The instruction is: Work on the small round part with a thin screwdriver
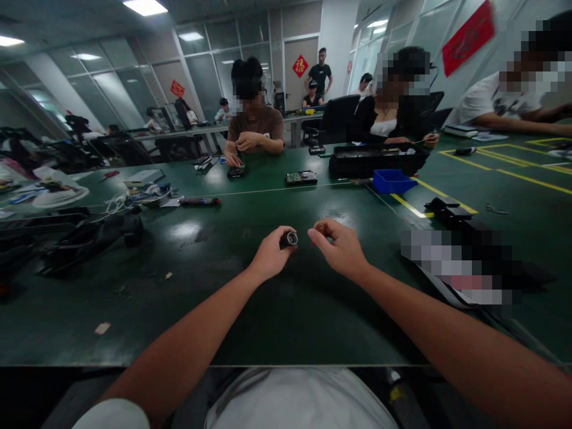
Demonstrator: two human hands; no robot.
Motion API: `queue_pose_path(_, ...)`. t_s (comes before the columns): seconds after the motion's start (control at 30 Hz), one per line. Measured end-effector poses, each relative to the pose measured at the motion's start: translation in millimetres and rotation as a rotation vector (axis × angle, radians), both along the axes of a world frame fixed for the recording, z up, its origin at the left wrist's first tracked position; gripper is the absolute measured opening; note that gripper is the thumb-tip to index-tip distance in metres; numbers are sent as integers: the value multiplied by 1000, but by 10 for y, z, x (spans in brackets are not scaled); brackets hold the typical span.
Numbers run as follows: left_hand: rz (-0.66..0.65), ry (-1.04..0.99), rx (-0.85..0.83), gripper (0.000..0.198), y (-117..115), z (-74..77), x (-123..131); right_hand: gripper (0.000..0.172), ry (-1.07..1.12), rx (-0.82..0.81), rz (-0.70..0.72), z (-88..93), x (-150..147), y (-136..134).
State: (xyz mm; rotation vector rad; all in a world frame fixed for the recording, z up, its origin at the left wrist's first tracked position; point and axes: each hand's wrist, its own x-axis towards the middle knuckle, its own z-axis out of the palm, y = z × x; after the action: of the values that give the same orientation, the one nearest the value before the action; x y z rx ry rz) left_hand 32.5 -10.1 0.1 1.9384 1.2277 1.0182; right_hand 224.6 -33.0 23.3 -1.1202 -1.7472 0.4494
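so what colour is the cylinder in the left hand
The cylinder looks dark, nearly black, with a paler end; head view.

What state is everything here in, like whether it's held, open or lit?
Left hand: closed around the dark cylinder.
Dark cylinder: held, its ringed end exposed.
Right hand: pinching the small brown piece.
Small brown piece: held, apart from the cylinder.
Circuit board: lying flat.
Blue bin: open-topped, on the table.
Ceiling light: lit.

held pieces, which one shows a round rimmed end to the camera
The dark cylindrical piece in the left hand: its pale-rimmed end faces the camera. The brownish piece in the right hand is mostly covered, showing no such rim.
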Motion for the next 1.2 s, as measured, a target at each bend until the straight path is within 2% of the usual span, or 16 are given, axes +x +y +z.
queue_pose_path(0.13,32,-42,68,38,58,-83,-94,21,307,-1,21,-9,6,19)
queue_pose_path(0.23,52,-62,63,43,88,-97,-118,24,382,-18,29,-25,-1,34)
queue_pose_path(0.47,39,2,99,40,37,-53,-112,24,289,-30,29,-43,-3,35)
queue_pose_path(0.8,21,38,72,44,47,-83,-128,24,359,-63,-30,-37,-5,91)
queue_pose_path(1.07,50,81,93,43,70,-92,-140,32,14,43,-178,62,29,-5)
queue_pose_path(1.2,45,95,123,43,68,-84,-151,16,-25,59,-91,90,13,-36)
